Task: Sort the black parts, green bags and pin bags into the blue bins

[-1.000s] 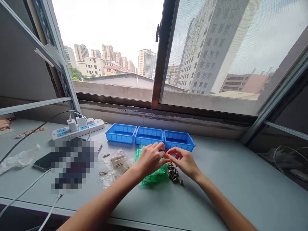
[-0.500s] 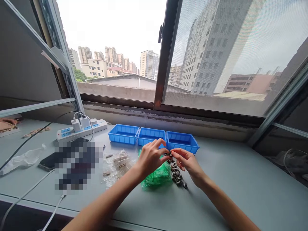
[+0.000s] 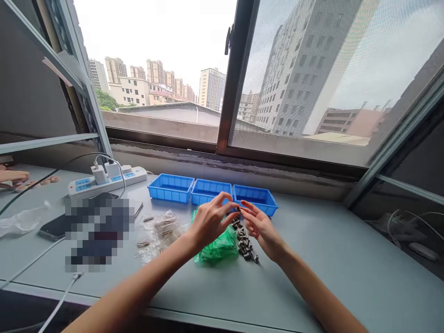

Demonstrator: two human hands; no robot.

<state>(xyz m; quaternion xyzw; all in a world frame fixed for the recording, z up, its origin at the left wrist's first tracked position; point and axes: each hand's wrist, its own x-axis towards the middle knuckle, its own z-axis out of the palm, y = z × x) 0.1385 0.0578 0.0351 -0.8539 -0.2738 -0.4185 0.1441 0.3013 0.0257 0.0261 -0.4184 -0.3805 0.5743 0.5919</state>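
Note:
My left hand (image 3: pixel 211 219) is bent over the green plastic bag (image 3: pixel 218 249), its thumb and forefinger pinched at a small dark metal piece (image 3: pixel 237 209). Meeting it from the right, my right hand (image 3: pixel 260 227) has its thumb and fingertips closed at the same piece. The piece is mostly covered by fingers, so its exact kind is hard to tell. Below the hands, a loose pile of short metal cylinders (image 3: pixel 245 245) lies on the table beside the bag. Clear plastic bags (image 3: pixel 163 229) with thin metal pins lie left of my left hand.
Three blue bins (image 3: pixel 170 196) stand in a row behind my hands, under the window. A power strip (image 3: pixel 107 181) with plugs and cables, a dark phone (image 3: pixel 55 226) and a crumpled clear bag (image 3: pixel 26 221) are at left. Another person's hand (image 3: pixel 14 176) shows at the far left edge.
The whole view has shifted slightly, moving the scene left and up. My hands stay together at the small piece, with the fingers adjusted a little. The other person's hand reaches further in.

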